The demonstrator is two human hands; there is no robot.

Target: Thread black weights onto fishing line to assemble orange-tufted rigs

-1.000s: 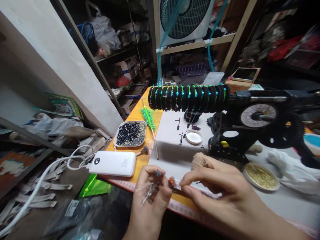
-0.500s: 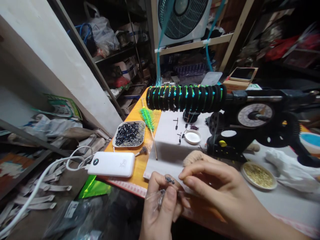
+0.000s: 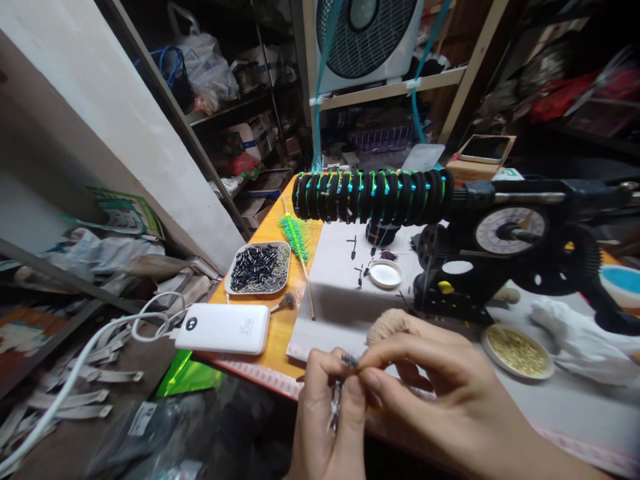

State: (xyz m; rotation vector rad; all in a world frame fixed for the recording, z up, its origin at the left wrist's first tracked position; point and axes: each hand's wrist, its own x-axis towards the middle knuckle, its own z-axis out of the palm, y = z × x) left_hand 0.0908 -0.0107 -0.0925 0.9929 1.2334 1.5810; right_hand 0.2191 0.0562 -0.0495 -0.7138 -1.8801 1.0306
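Two hands (image 3: 325, 420) (image 3: 440, 393); one small dark part (image 3: 349, 361) (pinched); one power bank (image 3: 223, 328); three dishes (image 3: 231, 290) (image 3: 385, 273) (image 3: 485, 343).

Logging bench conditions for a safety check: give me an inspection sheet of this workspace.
Surface: orange table with a grey mat on it.
Things in hand: small dark piece pinched between both hands' fingertips.
Clutter: tray of black parts, green brush, white lid, dish of gold bits, white cloth, winding machine.
Hands: left hand and right hand both shut on the piece.
Cables: white cable runs from the power bank off the table's left side.
Surroundings: fan above, crowded shelves behind.
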